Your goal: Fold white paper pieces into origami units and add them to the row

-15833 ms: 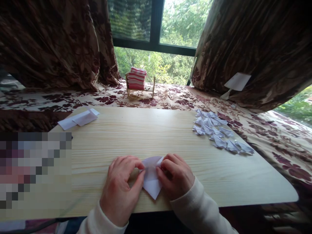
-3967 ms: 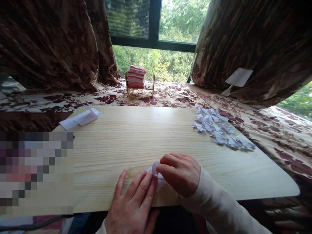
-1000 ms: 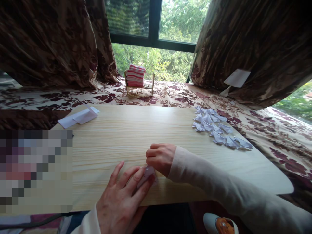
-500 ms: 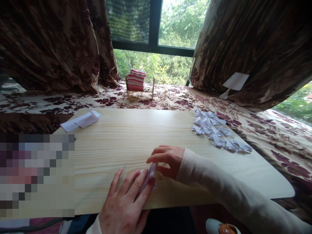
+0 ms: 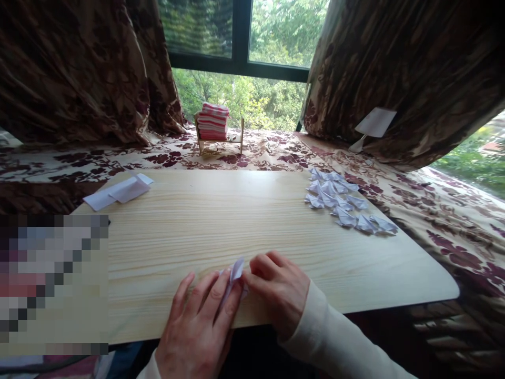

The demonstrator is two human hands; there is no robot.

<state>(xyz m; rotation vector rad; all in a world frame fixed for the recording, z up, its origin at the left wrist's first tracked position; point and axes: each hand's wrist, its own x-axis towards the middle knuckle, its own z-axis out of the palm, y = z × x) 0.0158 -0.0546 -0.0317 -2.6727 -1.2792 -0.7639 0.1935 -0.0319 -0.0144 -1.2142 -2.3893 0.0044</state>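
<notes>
A small piece of folded white paper (image 5: 236, 269) stands near the front edge of the table, one flap raised. My left hand (image 5: 205, 310) lies over it, with the index and middle fingers on either side holding it down; the thumb is mostly hidden. From the right, my right hand (image 5: 278, 287) has its fingers curled, and the thumb and index finger meet at the paper's right side. Much of the paper is covered by my fingers, so its full shape is hidden.
Several folded white paper pieces (image 5: 335, 200) lie at the table's right rear. Flat paper strips (image 5: 118, 192) rest at the left rear. Behind the wooden table (image 5: 205, 210), a small rack holds folded striped cloths (image 5: 213, 122). A white lamp (image 5: 375, 122) stands by the curtain.
My right hand has come down and inward, its spread fingers now curled and pinching at the paper's right side. The left hand stays on the paper. The whole view has shifted slightly.
</notes>
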